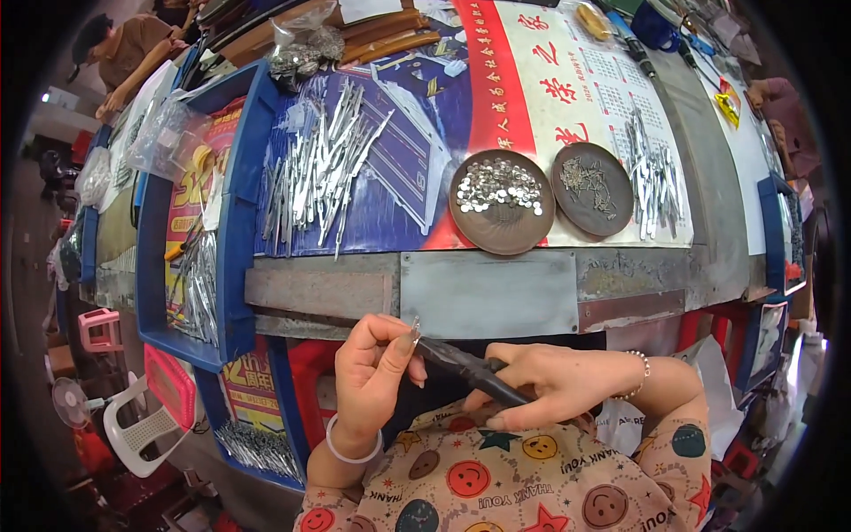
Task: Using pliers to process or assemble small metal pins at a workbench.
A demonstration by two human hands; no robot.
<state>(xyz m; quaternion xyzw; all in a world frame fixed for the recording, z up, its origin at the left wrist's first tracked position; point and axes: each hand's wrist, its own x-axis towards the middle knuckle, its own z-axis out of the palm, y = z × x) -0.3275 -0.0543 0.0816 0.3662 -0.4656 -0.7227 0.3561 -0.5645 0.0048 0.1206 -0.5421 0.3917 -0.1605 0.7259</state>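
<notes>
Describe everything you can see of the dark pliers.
The dark pliers have a narrow, metal-looking head and black handles, possibly plastic- or rubber-coated. They slant from the tip at upper left to the handles at lower right, held in the right hand, which partly covers them. The tip meets or nearly meets the small shiny piece pinched by the left hand; contact and how far the jaws are open are unclear. They are in front of the bench's near edge.
</notes>
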